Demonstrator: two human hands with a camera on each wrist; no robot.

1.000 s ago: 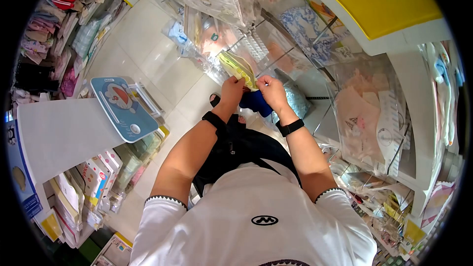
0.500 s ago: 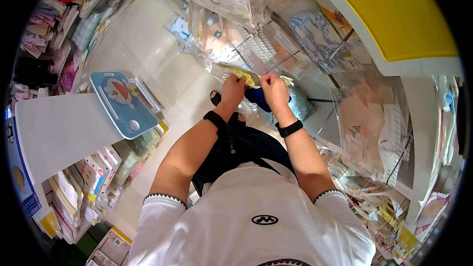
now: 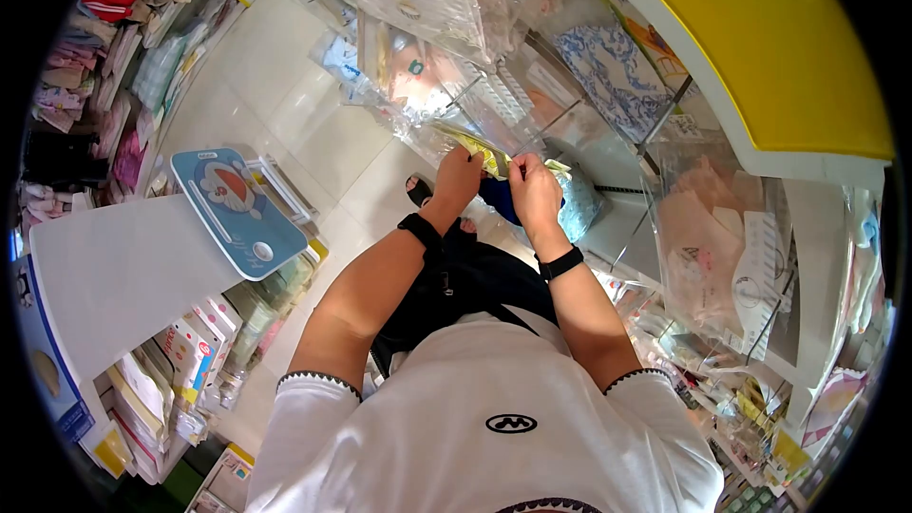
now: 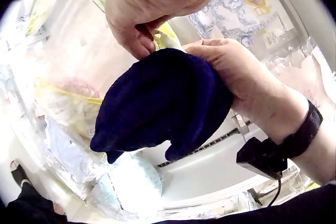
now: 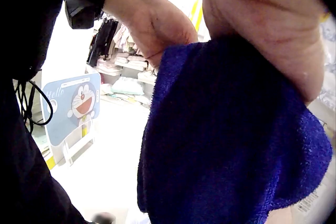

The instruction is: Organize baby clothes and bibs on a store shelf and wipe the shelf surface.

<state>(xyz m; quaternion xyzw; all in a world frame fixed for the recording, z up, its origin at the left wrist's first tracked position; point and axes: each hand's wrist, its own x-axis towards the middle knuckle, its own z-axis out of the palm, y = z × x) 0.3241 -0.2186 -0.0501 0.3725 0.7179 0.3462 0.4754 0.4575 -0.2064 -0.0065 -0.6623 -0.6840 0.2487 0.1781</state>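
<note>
Both hands are close together in front of a wire rack. A yellow patterned piece (image 3: 489, 158) in clear plastic lies between them in the head view. My left hand (image 3: 459, 180) pinches its left part with curled fingers; my right hand (image 3: 535, 192) pinches its right part. Below the fingers hangs a dark blue fuzzy cloth (image 4: 157, 103), which fills much of the right wrist view, as a blue cloth (image 5: 226, 134). In the left wrist view a bit of yellow shows between thumb and fingers above the cloth. Which hand bears the cloth is not clear.
Bagged goods hang around the hands, among them a pink bagged garment (image 3: 698, 247) at right. A blue cartoon folding table (image 3: 233, 209) stands at left beside a white counter (image 3: 123, 256). Folded clothes (image 3: 81, 76) fill shelves at far left.
The yellow piece has gone from standing up above the hands to lying lower between them. My right hand has shifted slightly rightward and turned more upright; both hands keep their hold.
</note>
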